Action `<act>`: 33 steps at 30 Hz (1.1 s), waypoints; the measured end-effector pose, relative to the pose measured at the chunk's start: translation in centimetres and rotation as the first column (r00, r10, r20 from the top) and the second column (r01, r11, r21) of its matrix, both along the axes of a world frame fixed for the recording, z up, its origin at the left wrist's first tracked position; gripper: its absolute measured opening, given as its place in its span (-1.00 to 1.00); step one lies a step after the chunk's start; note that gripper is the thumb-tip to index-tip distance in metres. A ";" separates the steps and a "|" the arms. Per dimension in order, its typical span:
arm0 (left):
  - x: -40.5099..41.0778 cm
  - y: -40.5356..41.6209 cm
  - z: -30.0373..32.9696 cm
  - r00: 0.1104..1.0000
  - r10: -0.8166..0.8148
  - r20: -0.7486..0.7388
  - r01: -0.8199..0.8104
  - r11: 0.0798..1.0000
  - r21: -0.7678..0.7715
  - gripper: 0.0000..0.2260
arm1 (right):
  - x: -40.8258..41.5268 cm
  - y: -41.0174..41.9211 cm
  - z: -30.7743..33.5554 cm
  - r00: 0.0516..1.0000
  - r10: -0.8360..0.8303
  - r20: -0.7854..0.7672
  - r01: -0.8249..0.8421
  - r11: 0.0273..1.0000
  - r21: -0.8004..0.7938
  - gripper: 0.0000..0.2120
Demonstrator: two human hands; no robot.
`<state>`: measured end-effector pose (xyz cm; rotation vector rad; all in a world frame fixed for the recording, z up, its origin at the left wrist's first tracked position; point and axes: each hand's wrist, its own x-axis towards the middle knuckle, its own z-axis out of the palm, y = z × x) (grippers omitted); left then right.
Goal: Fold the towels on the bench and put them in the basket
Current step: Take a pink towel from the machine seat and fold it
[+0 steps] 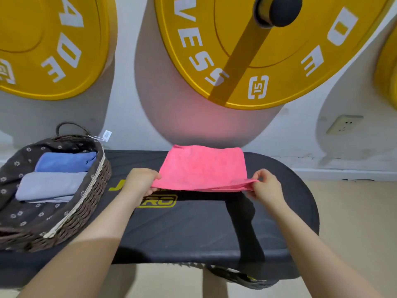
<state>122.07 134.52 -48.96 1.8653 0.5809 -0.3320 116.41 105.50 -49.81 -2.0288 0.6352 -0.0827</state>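
Note:
A pink towel [204, 166], folded over in layers, lies on the far part of the black bench [193, 229]. Its near edge is lifted off the pad. My left hand [140, 181] pinches the near left corner. My right hand [266, 186] pinches the near right corner, where several layers fan out. The woven basket [86, 203] with a dark flowered lining stands on the bench's left end. Inside it lie a folded blue towel [64, 162] at the back and a folded grey towel [49, 186] in front of it.
Yellow weight plates [268, 61] hang on the white wall just behind the bench, with a black peg [283, 10] sticking out. A wall socket [343, 124] is at the right. Beige floor [354, 222] lies right of the bench. A price tag [106, 135] hangs off the basket handle.

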 end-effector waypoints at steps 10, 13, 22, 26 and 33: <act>-3.5 1.7 -0.9 0.673 -0.593 -0.442 0.740 0.538 0.404 -0.92 | -2.5 -1.6 0.3 0.531 0.489 -0.692 -0.734 0.673 -0.087 -0.86; -4.5 1.7 -1.3 0.490 -0.604 -0.629 0.872 0.354 0.339 -0.92 | -2.8 -1.3 0.8 0.364 0.437 -0.823 -0.788 0.616 -0.021 -0.78; -3.8 0.9 -1.3 0.552 -0.610 -0.568 0.824 0.297 0.482 -0.81 | -1.3 0.1 -2.0 0.746 0.376 -0.549 -0.606 0.727 -0.325 -0.60; 0.7 -0.1 -4.0 0.854 -0.516 -0.057 0.399 0.581 0.709 -0.77 | 2.0 0.4 -4.6 0.948 0.200 -0.246 -0.291 0.859 -0.421 -0.70; 6.0 -1.5 -7.9 0.896 -0.428 0.116 0.265 0.727 0.633 -0.76 | 6.3 0.4 -7.1 0.969 0.125 -0.211 -0.209 0.871 -0.445 -0.68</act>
